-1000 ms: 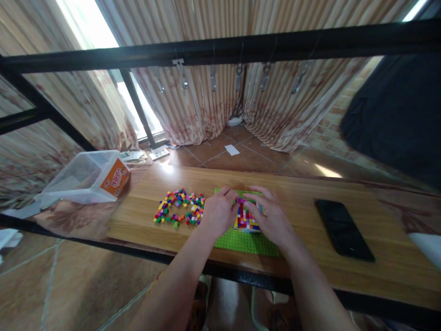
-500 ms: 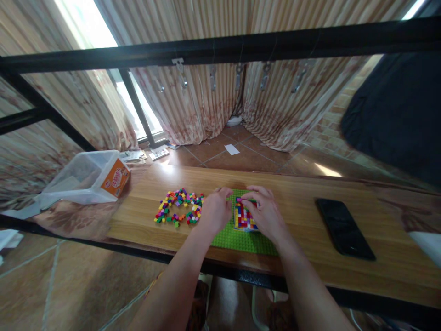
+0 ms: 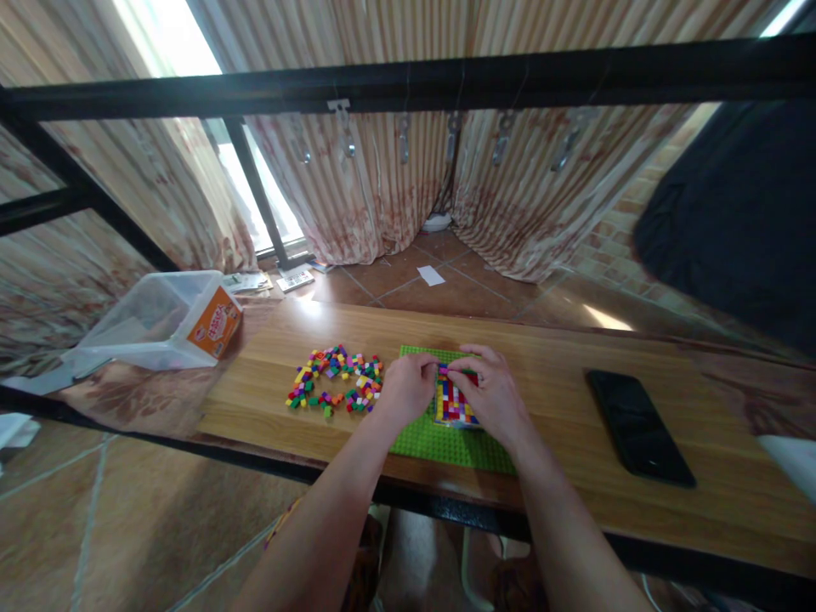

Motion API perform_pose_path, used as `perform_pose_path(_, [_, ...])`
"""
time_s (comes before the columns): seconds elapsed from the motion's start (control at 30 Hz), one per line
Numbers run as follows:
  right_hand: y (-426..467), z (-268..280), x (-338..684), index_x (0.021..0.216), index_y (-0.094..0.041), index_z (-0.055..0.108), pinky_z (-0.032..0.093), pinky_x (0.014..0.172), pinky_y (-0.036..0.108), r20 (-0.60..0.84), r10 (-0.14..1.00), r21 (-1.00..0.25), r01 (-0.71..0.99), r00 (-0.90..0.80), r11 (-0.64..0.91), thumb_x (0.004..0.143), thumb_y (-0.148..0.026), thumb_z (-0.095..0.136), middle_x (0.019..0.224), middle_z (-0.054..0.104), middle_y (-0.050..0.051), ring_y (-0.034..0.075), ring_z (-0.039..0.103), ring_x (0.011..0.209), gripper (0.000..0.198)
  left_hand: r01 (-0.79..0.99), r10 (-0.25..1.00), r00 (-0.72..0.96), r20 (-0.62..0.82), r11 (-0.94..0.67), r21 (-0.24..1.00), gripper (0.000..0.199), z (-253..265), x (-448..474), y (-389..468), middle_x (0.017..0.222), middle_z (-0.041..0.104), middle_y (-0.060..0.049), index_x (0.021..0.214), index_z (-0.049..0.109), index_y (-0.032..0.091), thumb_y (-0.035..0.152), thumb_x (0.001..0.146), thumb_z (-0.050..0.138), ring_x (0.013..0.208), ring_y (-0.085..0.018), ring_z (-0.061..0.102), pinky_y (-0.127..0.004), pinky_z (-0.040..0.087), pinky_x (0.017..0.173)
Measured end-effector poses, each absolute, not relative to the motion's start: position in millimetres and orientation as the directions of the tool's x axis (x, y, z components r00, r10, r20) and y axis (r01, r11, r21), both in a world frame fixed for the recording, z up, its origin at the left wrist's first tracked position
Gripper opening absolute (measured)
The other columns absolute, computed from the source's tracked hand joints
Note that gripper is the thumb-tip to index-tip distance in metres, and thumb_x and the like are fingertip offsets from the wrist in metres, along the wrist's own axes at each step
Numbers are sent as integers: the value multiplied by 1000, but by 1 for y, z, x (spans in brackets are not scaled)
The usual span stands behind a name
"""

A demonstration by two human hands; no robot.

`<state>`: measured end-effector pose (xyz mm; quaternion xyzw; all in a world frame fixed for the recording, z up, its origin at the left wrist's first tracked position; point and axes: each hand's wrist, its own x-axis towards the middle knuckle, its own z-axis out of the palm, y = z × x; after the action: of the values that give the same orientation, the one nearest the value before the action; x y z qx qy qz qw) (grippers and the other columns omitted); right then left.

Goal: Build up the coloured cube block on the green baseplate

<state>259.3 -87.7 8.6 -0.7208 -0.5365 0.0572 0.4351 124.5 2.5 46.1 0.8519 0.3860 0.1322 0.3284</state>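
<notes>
A green studded baseplate (image 3: 446, 446) lies on the wooden table, carrying a rectangular layer of small multicoloured bricks (image 3: 455, 408). At the layer's upper left corner is my left hand (image 3: 409, 389), its thumb and forefinger drawn together; whatever they pinch is too small to make out. My right hand (image 3: 494, 391) covers the layer's right side. Its bent fingers reach the top row, close to a magenta brick (image 3: 444, 371), and I cannot make out what is between them. Left of the baseplate, loose bricks (image 3: 335, 398) lie scattered in a rough ring.
A black phone (image 3: 639, 425) rests on the table (image 3: 554, 442) to the right. On the left stands a clear plastic bin (image 3: 153, 327) with an orange label. A black metal bar (image 3: 408, 83) with hanging hooks crosses in front of the curtains.
My left hand has moved right, from the baseplate's left part to the corner of the brick layer, with fingers closer together. My right hand has stayed nearly in place.
</notes>
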Motion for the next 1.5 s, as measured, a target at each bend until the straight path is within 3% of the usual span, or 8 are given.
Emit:
perform_pose_path(0.23, [-81,4,256,84,-21,73,46,98,48,362,786,-754,654,502,-70,82,-32,68,113,67,12,29,62,110,13,484,731,682,3,-454,748,31,37,126,7,89,77,-4,91,78,18,21,92,47,82,-16,67,-25,48,77])
perform_pose_path(0.43, [-82,3,258,89,-20,73,50,92,43,311,799,-791,606,515,-83,81,-34,66,100,74,10,26,67,99,17,374,759,651,20,-343,862,28,21,131,14,68,68,-1,76,76,15,26,88,53,64,-13,57,-23,41,60])
perform_pose_path(0.9, [-78,-4,258,89,-21,79,54,84,41,161,811,-887,443,563,-131,78,-36,65,92,79,8,25,73,87,24,398,820,572,-12,-265,878,21,18,135,13,69,71,-1,77,78,17,21,82,59,67,-14,60,-22,43,62])
perform_pose_path(1.1, [-81,-5,259,93,-20,78,54,85,41,124,823,-920,376,555,-115,78,-43,66,95,79,8,25,72,89,30,312,821,569,-42,-168,935,21,13,136,15,54,59,1,63,71,16,26,79,61,58,-12,53,-22,39,55])
perform_pose_path(1.27, [-82,-3,266,98,-17,77,51,93,43,114,730,-944,302,674,-131,84,-54,56,104,78,11,28,70,100,45,276,836,542,-92,-73,958,37,8,140,14,48,46,4,57,61,16,37,86,53,49,-10,42,-23,30,49])
perform_pose_path(1.5, [-86,-7,274,104,-17,76,50,93,43,40,721,-915,316,692,-252,84,-57,53,109,77,12,30,69,104,50,289,810,578,-99,-90,953,34,3,149,9,53,49,4,59,65,14,39,82,59,55,-10,43,-22,30,51])
